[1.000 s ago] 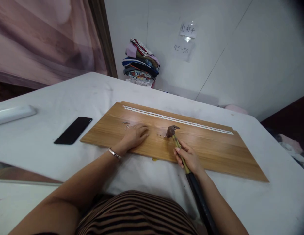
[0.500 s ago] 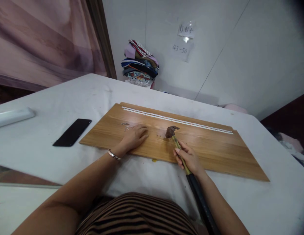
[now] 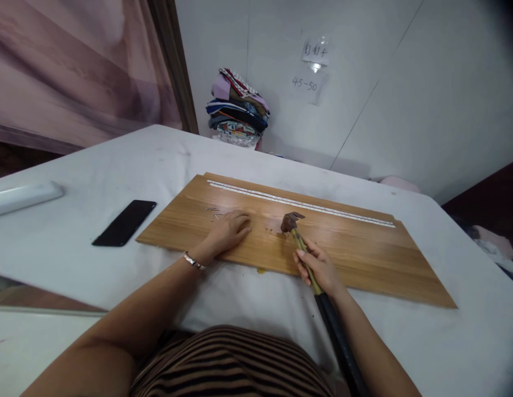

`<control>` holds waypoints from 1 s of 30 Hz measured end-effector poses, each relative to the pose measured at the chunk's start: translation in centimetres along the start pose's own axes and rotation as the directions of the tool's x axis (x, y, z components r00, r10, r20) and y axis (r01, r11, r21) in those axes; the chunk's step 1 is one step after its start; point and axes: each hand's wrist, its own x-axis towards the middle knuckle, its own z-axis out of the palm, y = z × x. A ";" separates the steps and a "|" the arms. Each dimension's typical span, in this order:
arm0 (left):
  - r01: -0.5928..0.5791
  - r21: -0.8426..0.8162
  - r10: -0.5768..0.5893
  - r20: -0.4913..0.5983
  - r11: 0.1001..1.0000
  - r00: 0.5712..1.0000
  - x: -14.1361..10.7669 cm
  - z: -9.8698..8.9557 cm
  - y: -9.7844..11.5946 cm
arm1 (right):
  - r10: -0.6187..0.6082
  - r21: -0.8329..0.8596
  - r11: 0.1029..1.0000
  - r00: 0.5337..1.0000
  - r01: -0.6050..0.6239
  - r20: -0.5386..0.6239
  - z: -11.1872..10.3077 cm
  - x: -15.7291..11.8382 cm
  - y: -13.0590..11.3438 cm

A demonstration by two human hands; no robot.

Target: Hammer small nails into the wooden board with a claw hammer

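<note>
A long wooden board (image 3: 376,259) lies on the white-covered table. My left hand (image 3: 229,231) rests palm down on its left half, fingers laid on the wood and gripping nothing I can see. Several loose nails (image 3: 214,212) lie just beyond that hand. In my right hand (image 3: 316,264) is a claw hammer (image 3: 300,240), held round the yellowish part of its handle below the rusty head. The head is over the middle of the board, by a few tiny nails (image 3: 269,229); whether it touches them I cannot tell.
Two white measuring strips (image 3: 301,205) run along the board's far side. To the left are a black phone (image 3: 124,223) and a pale rounded object (image 3: 27,197). Folded clothes (image 3: 237,107) are stacked by the wall, which bears paper notes (image 3: 316,52). A pink curtain (image 3: 74,66) hangs at left.
The whole view has shifted very slightly. Both hands, the hammer and the nails keep their places on the board.
</note>
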 end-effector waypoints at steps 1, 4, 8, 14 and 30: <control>0.000 -0.005 0.000 -0.002 1.000 1.000 0.0 0.1 0.0 | 0.003 -0.001 1.000 1.000 -0.003 0.001 0.0 0.0 0.1; 0.002 -0.012 -0.002 -0.012 1.000 1.000 0.0 0.3 -0.1 | 0.018 -0.008 1.000 1.000 -0.018 -0.002 0.0 0.1 0.3; -0.004 -0.001 0.004 -0.016 1.000 1.000 -0.1 0.3 0.0 | 0.008 -0.017 1.000 1.000 -0.008 -0.014 -0.1 -0.1 0.4; -0.010 0.004 0.010 0.005 1.000 1.000 -0.3 -0.1 0.6 | 0.007 -0.028 1.000 1.000 -0.007 -0.020 -0.3 -0.2 0.8; -0.034 0.073 0.032 0.037 0.997 0.999 -0.5 -1.3 2.0 | 0.004 -0.021 1.000 1.000 -0.004 -0.015 -0.2 0.0 0.6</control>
